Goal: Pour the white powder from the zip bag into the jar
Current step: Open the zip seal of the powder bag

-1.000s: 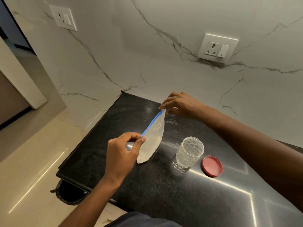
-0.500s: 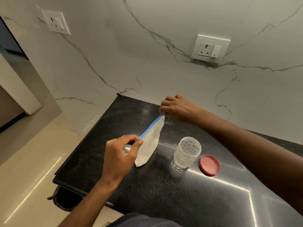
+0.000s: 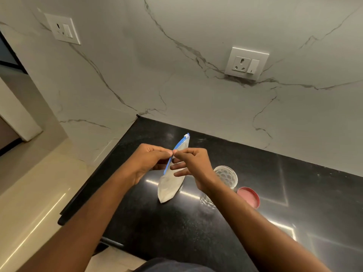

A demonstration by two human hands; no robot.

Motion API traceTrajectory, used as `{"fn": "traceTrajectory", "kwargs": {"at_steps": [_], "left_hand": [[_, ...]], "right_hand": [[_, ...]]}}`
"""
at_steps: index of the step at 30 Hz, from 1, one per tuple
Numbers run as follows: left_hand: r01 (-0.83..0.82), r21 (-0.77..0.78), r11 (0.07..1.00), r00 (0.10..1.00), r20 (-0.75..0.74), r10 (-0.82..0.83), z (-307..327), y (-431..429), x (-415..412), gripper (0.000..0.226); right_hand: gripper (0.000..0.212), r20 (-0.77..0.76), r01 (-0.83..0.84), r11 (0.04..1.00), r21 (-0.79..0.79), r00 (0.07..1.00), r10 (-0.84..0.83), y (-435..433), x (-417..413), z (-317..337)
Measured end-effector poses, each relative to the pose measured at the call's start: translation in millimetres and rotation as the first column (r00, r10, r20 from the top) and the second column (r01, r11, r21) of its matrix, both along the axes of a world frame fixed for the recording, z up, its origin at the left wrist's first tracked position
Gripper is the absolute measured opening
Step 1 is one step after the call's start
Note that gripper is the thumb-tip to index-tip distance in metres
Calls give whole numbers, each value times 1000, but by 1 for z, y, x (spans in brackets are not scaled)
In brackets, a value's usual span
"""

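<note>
A clear zip bag (image 3: pixel 169 188) with a blue zip strip and white powder in its lower part stands on edge on the black counter (image 3: pixel 176 228). My left hand (image 3: pixel 145 162) and my right hand (image 3: pixel 193 166) meet at the middle of the zip strip, each pinching one side of the bag's top between thumb and fingertips. The white slider sits at the strip's far end. The open glass jar (image 3: pixel 226 176) with a dimpled wall stands just right of my right wrist, partly hidden by it. Its red lid (image 3: pixel 249 197) lies upside down beside it.
A marble wall with two sockets (image 3: pixel 246 63) rises behind the counter. The counter's left edge drops to a pale tiled floor (image 3: pixel 29 193). A dark bin shows under the front left corner.
My right hand came from the far end of the zip to its middle. My left hand shifted from the near end to the middle too. Both now pinch the opposite sides of the bag's top.
</note>
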State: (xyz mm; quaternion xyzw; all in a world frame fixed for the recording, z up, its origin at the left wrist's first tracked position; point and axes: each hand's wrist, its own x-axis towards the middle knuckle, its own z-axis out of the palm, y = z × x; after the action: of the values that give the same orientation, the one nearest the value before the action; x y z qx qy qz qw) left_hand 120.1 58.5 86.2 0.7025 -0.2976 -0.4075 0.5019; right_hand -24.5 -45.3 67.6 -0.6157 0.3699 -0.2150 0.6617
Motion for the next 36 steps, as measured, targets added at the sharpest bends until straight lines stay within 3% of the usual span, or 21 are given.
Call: {"fn": "traceTrajectory", "kwargs": {"at_steps": [6,18,20,22,24,26,30,33,36], "left_hand": [[-13,-13,1000,996,-83,12,-4,2,-7,11],[6,28,1000,999,-50,-4,-17,13,-18,10],[10,4,1000,1000,-5,-10,-17,12,-18,11],[-4,8,1000,985,172,3,-14,11,-12,13],[-44,33,998,899,437,26,-9,9,1,10],[-78,39,996,791,610,39,-2,7,13,7],[-32,103,994,670,740,-55,11,5,19,14],[23,225,974,508,837,-205,25,-3,7,20],[145,335,931,490,793,-362,41,-17,-11,24]], "right_hand": [[14,-9,37,995,96,999,-36,3,-4,6],[22,-108,71,985,157,993,-54,17,-9,-1],[25,-87,72,981,181,995,-57,18,-10,0],[26,-61,78,984,161,996,-69,17,-14,4],[28,-68,99,989,112,993,-92,13,-23,9],[28,-77,124,989,76,990,-118,10,-34,11],[22,-91,124,992,10,988,-123,13,-48,8],[21,-74,112,993,-40,991,-114,18,-46,6],[18,-76,76,993,-91,994,-83,20,-43,6]]}}
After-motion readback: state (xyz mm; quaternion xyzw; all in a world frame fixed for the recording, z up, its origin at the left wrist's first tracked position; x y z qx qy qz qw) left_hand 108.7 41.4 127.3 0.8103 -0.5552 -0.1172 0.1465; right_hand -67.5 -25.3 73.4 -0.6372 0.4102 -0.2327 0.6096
